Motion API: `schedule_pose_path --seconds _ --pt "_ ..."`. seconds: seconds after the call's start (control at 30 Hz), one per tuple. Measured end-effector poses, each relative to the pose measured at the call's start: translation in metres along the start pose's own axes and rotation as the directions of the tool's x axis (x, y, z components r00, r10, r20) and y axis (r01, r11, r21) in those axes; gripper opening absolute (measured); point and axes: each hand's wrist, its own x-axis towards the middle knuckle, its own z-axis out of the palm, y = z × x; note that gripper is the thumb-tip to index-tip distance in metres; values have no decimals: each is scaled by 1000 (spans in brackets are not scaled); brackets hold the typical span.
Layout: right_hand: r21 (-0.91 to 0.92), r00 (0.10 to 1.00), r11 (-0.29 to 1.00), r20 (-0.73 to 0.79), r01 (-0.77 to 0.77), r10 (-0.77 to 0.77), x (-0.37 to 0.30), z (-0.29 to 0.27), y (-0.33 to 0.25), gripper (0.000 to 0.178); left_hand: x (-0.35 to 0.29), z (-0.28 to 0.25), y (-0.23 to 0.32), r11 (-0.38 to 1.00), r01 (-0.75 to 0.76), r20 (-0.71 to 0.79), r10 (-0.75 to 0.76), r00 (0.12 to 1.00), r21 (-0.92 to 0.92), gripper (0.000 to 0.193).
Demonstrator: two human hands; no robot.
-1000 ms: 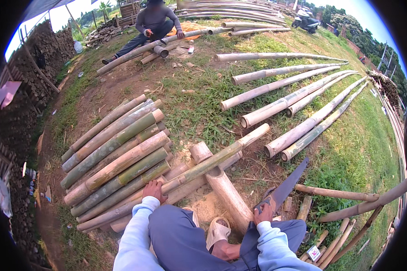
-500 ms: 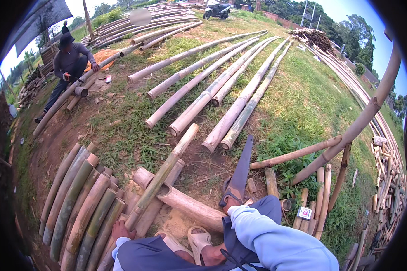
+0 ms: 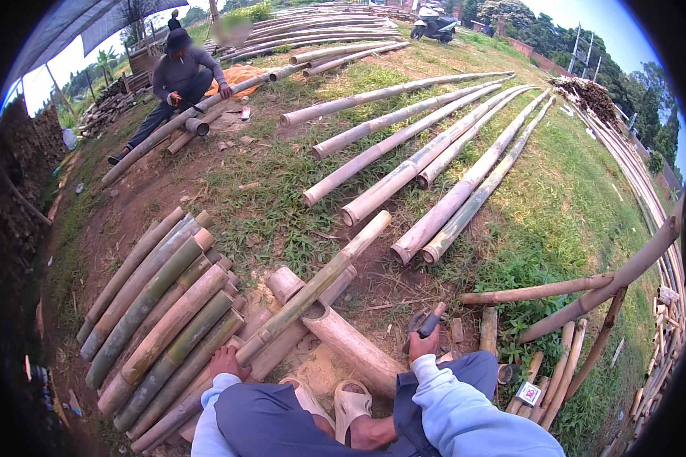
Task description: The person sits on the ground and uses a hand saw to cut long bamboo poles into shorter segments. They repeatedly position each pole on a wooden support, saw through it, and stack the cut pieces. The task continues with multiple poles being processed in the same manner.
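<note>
My left hand [image 3: 227, 363] grips the near end of a bamboo pole [image 3: 318, 284], with the pile of cut bamboo close at its left. This pole slants away over a thick bamboo piece [image 3: 356, 346] lying in front of my feet. My right hand [image 3: 422, 344] is closed round the dark handle of a handsaw [image 3: 427, 325], above and right of the thick piece. The saw's blade is hardly visible from this angle, and it is held apart from the pole. Pale sawdust [image 3: 312, 356] lies under the pole, beside my sandals.
Cut bamboo lengths [image 3: 179, 316] are stacked at the left. Long bamboo poles [image 3: 404, 164] stretch away over the grass. A leaning pole frame [image 3: 537, 287] and a small white box [image 3: 527, 394] are at the right. Another person [image 3: 181, 72] sits working at the far left.
My right hand has turned the saw, so its blade no longer shows broadside. The view has swung left, shifting everything rightward. My left hand stays at the pole's near end.
</note>
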Motion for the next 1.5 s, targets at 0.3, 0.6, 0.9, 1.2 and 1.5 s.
schedule_pose_path --seconds 0.3,0.6,0.9,1.2,1.5 --pt "442 989 896 113 38 -97 -26 -97 -141 18 2 -2 -10 999 -25 16 25 1000 -29 65" --pt "255 801 967 575 15 -164 -93 -123 -182 18 11 -3 19 990 -135 -103 130 986 -45 62" --pt "198 513 964 818 177 -262 -120 -55 -167 20 13 -16 17 990 -128 -14 127 992 -62 60" --pt "196 485 961 832 198 -269 -126 -31 -155 19 32 -23 43 986 -140 17 143 990 -95 58" --pt "135 455 977 868 166 -198 -120 -39 -155 19 34 -27 46 986 -135 49 140 989 -93 58"
